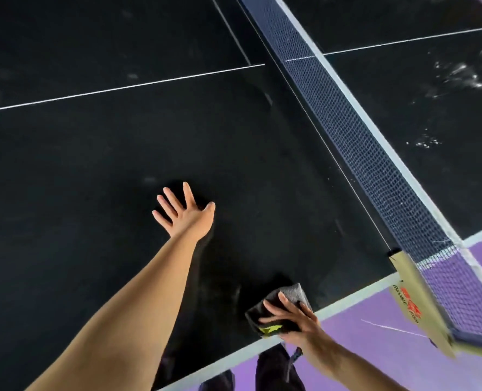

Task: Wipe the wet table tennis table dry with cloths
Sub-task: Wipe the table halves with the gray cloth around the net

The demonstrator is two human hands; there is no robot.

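The black table tennis table (93,165) fills the view, its surface crossed by white lines. My left hand (184,214) lies flat on it with fingers spread. A darker patch lies under the fingers; I cannot tell whether it is a dark cloth or a shadow. My right hand (293,320) presses a folded grey cloth (290,294) with a yellow label onto the table beside its white near edge (347,301). Water droplets (460,76) glisten on the half beyond the net, and faint smears (132,76) show on the far left.
The blue net (361,136) with its white top band runs diagonally from the top centre to the lower right. Its beige clamp post (415,300) sticks out past the table edge. Purple floor (361,342) lies below, with my dark legs (273,371) at the edge.
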